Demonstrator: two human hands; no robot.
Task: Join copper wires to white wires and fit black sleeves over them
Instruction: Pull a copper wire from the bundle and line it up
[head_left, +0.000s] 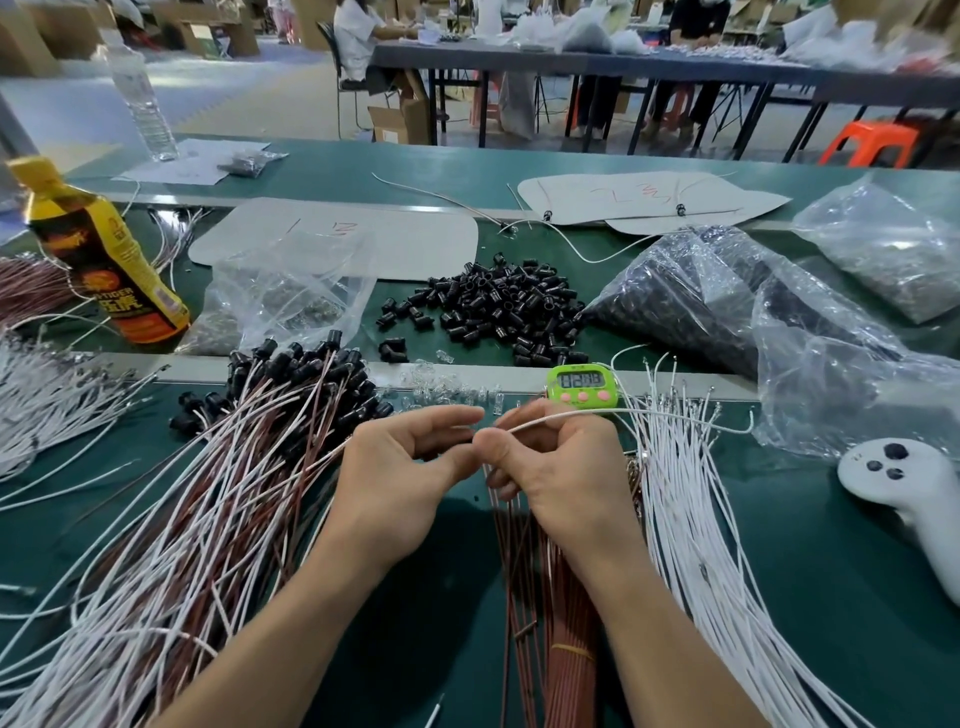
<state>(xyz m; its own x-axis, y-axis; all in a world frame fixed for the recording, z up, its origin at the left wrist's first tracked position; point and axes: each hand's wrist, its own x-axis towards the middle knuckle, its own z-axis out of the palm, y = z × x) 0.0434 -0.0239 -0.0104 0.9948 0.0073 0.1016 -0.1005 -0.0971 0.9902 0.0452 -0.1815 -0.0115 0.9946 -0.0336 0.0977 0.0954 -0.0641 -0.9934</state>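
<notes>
Green counter (779, 545) in a crowded assembly hall is carrying all the stock; other workers are sitting at tables far behind.

Hands: the right hand (566, 467) is pinching one white wire (649, 411) between thumb and forefinger, with the other fingers curling under. The left hand (400, 478) is meeting it thumb to thumb, its fingers bending loosely above the same spot. Whether the left hand is gripping a copper end there cannot be told, as the junction is hiding behind the thumbs.

Axis: the held white wire is running almost level, from the pinch out to the person's right, passing just in front of the green timer (583, 385), and its free end is hooking upward near a plastic bag (831, 395).

Stock: the copper wire bundle (561, 623) is lying directly beneath the right hand, its long axis pointing toward the person. Loose white wires (701, 519) are fanning out just right of it. Finished leads (249, 467), already capped in black, are piling to the left.

Judgement: the joint is probably being made now, and the sleeve is not yet on. The black sleeves (498, 312) are lying in a loose heap straight ahead, beyond the timer, well apart from the pinch. Both hands are sitting about equally near, but the left looks freer to reach forward while the right is holding the wire.
</notes>
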